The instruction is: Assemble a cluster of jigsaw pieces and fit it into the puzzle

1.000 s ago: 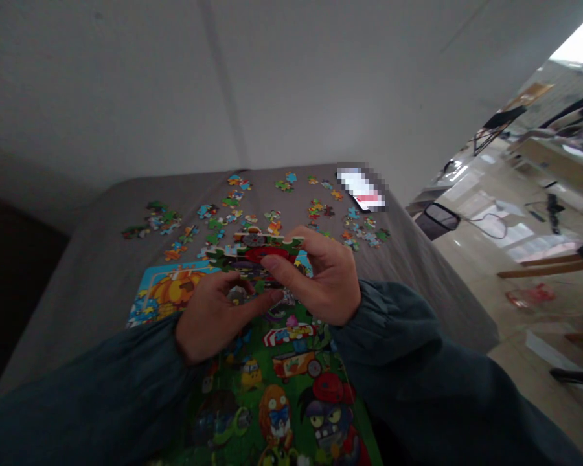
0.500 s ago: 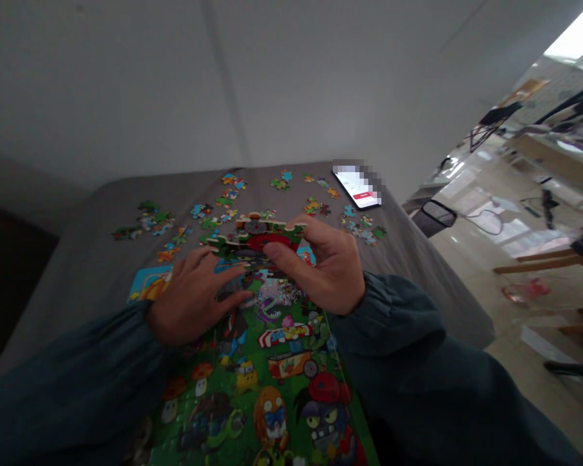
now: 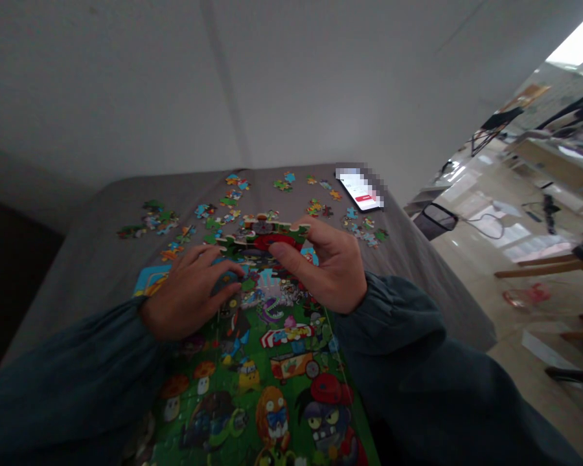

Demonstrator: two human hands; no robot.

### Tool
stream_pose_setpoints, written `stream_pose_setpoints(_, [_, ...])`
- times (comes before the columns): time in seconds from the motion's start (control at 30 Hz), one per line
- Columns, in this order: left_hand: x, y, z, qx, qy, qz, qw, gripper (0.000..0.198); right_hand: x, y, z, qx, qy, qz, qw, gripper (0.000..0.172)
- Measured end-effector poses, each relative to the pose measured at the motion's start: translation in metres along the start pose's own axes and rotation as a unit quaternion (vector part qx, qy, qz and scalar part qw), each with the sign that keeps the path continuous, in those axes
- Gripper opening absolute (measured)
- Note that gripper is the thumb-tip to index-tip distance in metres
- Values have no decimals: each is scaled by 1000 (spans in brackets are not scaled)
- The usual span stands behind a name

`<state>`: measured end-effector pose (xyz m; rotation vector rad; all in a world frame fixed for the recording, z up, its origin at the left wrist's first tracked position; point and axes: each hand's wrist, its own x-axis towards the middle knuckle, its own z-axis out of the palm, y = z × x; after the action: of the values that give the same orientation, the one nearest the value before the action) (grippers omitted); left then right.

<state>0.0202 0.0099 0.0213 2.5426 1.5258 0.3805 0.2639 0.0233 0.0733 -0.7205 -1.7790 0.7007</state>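
A section of joined jigsaw pieces [image 3: 269, 243] with a red car picture is tilted up over the far part of the puzzle. My right hand [image 3: 333, 265] pinches its right side, thumb on the near face and fingers behind. Left of it, my left hand [image 3: 192, 291] hovers over or rests on the puzzle's left side, thumb and index finger apart; its other fingertips are partly hidden near the section's left end. Below both hands lies the largely joined jigsaw puzzle [image 3: 243, 404], green with cartoon figures.
Loose jigsaw pieces lie in clusters beyond the puzzle, at the left [image 3: 155, 217], middle [image 3: 233, 194] and right [image 3: 364, 230]. A lit phone [image 3: 359, 191] lies at the back right of the grey cloth [image 3: 97, 252]. A wall [image 3: 291, 84] rises behind.
My left hand has drawn slightly left and down, its index finger and thumb curling more. The right hand keeps its grip on the joined pieces. The view has shifted a little.
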Motion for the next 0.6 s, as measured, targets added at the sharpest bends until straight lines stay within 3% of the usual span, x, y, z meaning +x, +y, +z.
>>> stream_pose_setpoints(0.23, [1,-7,-6,-57,-15,-12,998,26,0,2,0,-8,5,5,1000,24])
stream_pose_setpoints(0.47, [0,-2,-2,-32,12,3,999,45,-1,3,0,-7,0,17,1000,22])
stream_pose_setpoints(0.6, [0,0,-1,-19,-9,16,1000,32,-1,3,0,-10,-5,23,1000,18])
